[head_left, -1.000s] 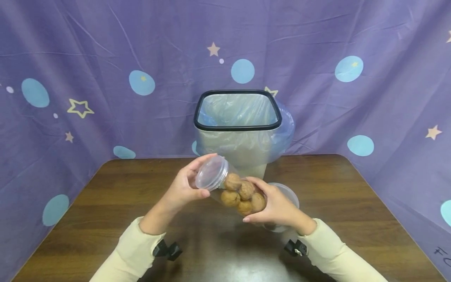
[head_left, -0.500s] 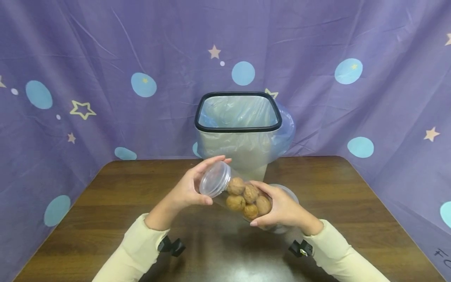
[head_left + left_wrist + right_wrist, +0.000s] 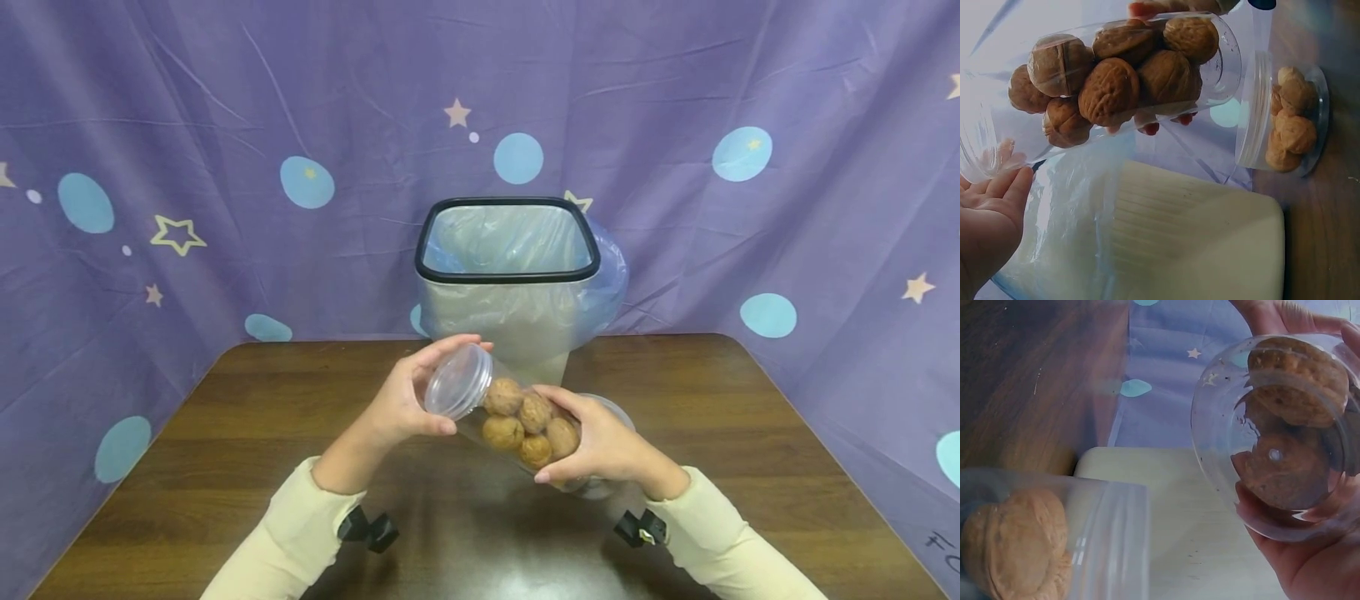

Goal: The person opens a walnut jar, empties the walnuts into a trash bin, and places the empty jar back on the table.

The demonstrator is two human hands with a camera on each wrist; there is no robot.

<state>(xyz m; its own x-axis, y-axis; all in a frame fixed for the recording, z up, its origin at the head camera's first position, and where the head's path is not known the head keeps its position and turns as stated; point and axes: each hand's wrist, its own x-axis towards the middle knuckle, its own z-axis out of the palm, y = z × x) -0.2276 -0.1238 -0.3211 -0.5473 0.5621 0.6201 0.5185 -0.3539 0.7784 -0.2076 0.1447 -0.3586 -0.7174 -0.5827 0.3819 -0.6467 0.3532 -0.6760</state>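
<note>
A clear plastic jar [image 3: 468, 427] of walnuts [image 3: 534, 412] is held tilted above the table, its lidded end up and to the left. My left hand [image 3: 405, 398] holds the jar around its clear lid [image 3: 453, 385], thumb below and fingers above. Round the lower end, my right hand [image 3: 600, 437] grips the jar; its thumb and fingers are on opposite sides. The right wrist view looks at the jar's round base [image 3: 1213, 456]. Behind the right hand, a second clear jar [image 3: 617, 410] stands on the table, with walnuts [image 3: 1297, 119] visible inside in the left wrist view.
Beyond the hands, a pale bin [image 3: 543, 367] with a black rim [image 3: 510, 277] stands on the wooden table [image 3: 285, 400]. A blue translucent bag [image 3: 609, 275] lines it and hangs over its right side. A purple patterned curtain [image 3: 360, 100] surrounds the table.
Both hands and the jar have shifted slightly right and down since one second ago. Over the last half second they barely move. Both grips look unchanged.
</note>
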